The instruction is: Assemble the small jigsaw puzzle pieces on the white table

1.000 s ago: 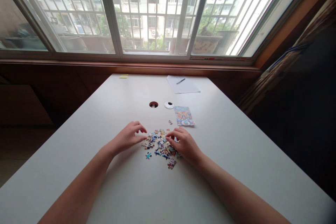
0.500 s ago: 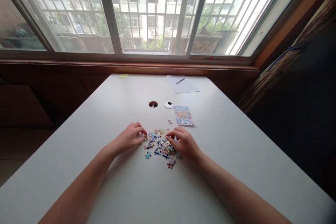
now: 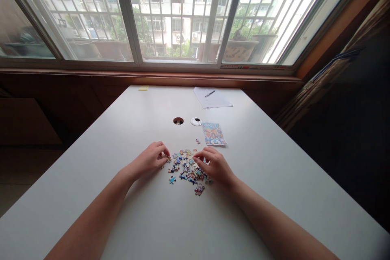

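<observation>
A heap of small colourful jigsaw pieces [image 3: 186, 167] lies on the white table [image 3: 152, 219] in front of me. My left hand [image 3: 150, 159] rests at the heap's left edge, fingers curled and pinched on a puzzle piece at its fingertips. My right hand [image 3: 215, 166] lies on the heap's right side, fingers bent and pressed on the pieces; whether it grips one is hidden. A single blue piece [image 3: 172, 180] and a small joined cluster [image 3: 199, 189] lie just in front of the heap. Beyond the heap lies a colourful picture card [image 3: 213, 133].
A round cable hole [image 3: 178, 120] and its white cap [image 3: 196, 121] are behind the heap. A paper sheet [image 3: 213, 98] with a pen [image 3: 209, 94] lies at the far edge, a yellow note [image 3: 143, 88] to the left. Barred windows stand beyond; a curtain hangs at right.
My left hand's fingers closed from spread to a pinch on a piece at the heap's left edge. My right hand shifted only slightly.
</observation>
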The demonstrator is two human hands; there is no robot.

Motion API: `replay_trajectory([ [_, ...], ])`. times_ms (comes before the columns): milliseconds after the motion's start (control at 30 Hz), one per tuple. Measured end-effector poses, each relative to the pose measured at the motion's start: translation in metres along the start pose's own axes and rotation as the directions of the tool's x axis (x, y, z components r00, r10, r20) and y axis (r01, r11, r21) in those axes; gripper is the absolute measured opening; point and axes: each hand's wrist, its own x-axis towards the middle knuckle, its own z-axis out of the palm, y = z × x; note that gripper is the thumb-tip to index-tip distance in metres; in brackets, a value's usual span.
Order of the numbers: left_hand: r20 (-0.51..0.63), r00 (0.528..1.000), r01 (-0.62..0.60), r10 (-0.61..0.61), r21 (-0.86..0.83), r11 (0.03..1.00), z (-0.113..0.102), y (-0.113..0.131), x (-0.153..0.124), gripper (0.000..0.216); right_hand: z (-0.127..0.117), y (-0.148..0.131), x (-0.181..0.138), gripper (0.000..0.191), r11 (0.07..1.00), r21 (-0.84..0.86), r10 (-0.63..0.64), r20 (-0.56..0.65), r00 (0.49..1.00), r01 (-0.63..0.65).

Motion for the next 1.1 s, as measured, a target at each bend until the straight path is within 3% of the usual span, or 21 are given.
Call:
replay_trajectory([
  [633, 0.004, 0.999, 0.040, -0.040, -0.034, 0.999, -0.002, 0.000, 0.000, 0.012, -0.004, -0.001, 0.000, 0.011, 0.994, 0.088, 0.072, -0.031, 0.997, -0.069],
  [1100, 0.031, 0.980, 0.198, -0.196, -0.139, 0.970, -0.011, 0.014, -0.001, 0.015, -0.005, 0.000, 0.000, 0.011, 0.994, 0.094, 0.065, -0.022, 0.998, -0.063],
])
